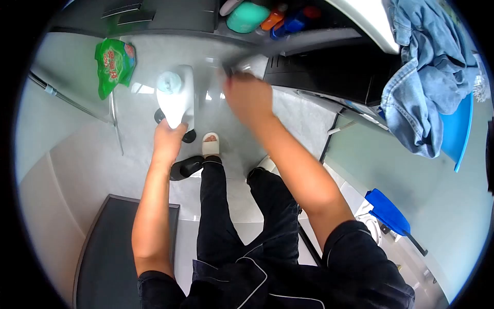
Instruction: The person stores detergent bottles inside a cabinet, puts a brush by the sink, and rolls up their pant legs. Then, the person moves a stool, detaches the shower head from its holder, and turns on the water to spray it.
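Observation:
My left hand (169,143) is closed around the handle end of a large white plastic jug (179,105) with a pale blue cap (169,82). The jug is held out over the grey floor, cap toward me. My right hand (249,98) is blurred, its fingers curled at the near edge of a dark cabinet door (298,44) that stands swung out. Several bottles sit in the opening behind the door, among them a teal bottle (247,17), an orange bottle (273,18) and a blue bottle (294,24) with a red cap.
A green printed bag (114,67) is at the far left. Black slippers (186,168) lie by my feet. Blue jeans (427,77) drape beside a blue plastic basin (461,131) on the right. A dark mat (123,252) lies lower left, and a blue item with a handle (388,212) is at right.

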### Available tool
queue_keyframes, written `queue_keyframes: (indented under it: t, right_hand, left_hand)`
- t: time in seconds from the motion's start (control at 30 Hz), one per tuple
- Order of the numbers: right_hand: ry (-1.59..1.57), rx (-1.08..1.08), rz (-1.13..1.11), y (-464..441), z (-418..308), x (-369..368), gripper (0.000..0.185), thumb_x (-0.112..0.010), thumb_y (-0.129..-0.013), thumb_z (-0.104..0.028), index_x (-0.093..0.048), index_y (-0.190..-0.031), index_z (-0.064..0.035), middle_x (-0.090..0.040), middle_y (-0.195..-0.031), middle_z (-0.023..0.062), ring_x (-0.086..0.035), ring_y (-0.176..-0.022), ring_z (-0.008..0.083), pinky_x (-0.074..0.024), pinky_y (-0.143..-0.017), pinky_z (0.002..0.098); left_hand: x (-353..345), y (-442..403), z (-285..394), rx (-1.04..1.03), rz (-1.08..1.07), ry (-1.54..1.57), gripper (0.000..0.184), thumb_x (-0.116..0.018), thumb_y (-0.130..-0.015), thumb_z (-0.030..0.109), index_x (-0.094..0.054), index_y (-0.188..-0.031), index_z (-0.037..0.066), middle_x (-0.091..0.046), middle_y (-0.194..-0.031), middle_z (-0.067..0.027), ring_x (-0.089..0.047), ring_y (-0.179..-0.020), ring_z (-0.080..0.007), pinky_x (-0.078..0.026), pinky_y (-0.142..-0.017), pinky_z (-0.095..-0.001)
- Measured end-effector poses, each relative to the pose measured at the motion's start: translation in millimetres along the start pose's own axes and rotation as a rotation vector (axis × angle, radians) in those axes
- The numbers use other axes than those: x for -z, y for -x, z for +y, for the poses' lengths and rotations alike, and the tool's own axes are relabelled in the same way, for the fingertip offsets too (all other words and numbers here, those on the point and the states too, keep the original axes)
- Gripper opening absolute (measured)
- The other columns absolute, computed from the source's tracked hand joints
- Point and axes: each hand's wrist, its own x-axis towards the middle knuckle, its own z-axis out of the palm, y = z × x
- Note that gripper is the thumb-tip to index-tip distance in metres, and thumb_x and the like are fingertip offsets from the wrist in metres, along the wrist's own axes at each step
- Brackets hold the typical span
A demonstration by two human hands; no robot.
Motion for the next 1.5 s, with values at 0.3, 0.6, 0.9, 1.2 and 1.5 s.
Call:
queue_keyframes:
  t: [0.3, 0.6, 0.9, 1.2, 1.5]
  right_hand:
    - [0.029, 0.259, -0.087, 102.3, 92.5, 41.2, 0.013, -0.068, -0.071, -0.016, -0.069, -0.083, -0.0116, -0.067, -0.072, 0.0098, -0.068, -0.067, 0.0287, -0.0551, -0.056, 0.0399]
    - [-0.033, 0.178, -0.150, 122.2, 118.6, 65.2, 0.012, -0.069, -0.070, -0.017, -0.068, -0.081, -0.0122, -0.067, -0.072, 0.0107, -0.068, -0.067, 0.0296, -0.0556, -0.057, 0.0409]
    - [0.012, 0.137, -0.218, 131.6, 129.4, 67.2, 0.009, -0.066, -0.073, -0.018, -0.068, -0.079, -0.0118, -0.069, -0.075, 0.0110, -0.069, -0.071, 0.0298, -0.0565, -0.061, 0.0407]
    - [0.030, 0.234, -0.118, 124.7, 130.5, 61.5, 0.013, -0.063, -0.079, -0.014, -0.072, -0.088, -0.0130, -0.072, -0.085, 0.0096, -0.071, -0.076, 0.0281, -0.0568, -0.064, 0.0399]
    - [0.004, 0.130, -0.132, -20.4, 9.3, 1.5, 0.021, -0.058, -0.094, -0.023, -0.067, -0.083, -0.0074, -0.071, -0.079, 0.0110, -0.071, -0.074, 0.0323, -0.0563, -0.061, 0.0443]
  left_hand:
    - [-22.6, 1.7, 99.6, -0.247, -0.164, -0.340, 0.034, -0.064, -0.086, 0.020, -0.065, -0.109, -0.005, -0.070, -0.095, -0.0224, -0.068, -0.091, -0.0340, -0.050, -0.082, -0.0411]
    - [-73.3, -5.9, 133.8, -0.284, -0.272, -0.237, 0.035, -0.064, -0.086, 0.022, -0.066, -0.110, -0.003, -0.070, -0.092, -0.0172, -0.067, -0.087, -0.0287, -0.050, -0.080, -0.0393]
    - [-83.9, 1.6, 127.3, -0.145, -0.242, -0.223, 0.035, -0.064, -0.086, 0.023, -0.066, -0.107, -0.005, -0.069, -0.090, -0.0169, -0.066, -0.087, -0.0261, -0.049, -0.080, -0.0385]
    - [-99.9, -39.9, 35.9, -0.105, -0.137, -0.166, 0.037, -0.065, -0.086, 0.019, -0.066, -0.115, -0.005, -0.071, -0.098, -0.0173, -0.066, -0.093, -0.0252, -0.049, -0.084, -0.0377]
    - [-105.5, -62.0, -63.8, 0.131, -0.043, 0.116, 0.038, -0.067, -0.084, 0.016, -0.065, -0.114, -0.009, -0.069, -0.095, -0.0160, -0.066, -0.088, -0.0238, -0.050, -0.081, -0.0371]
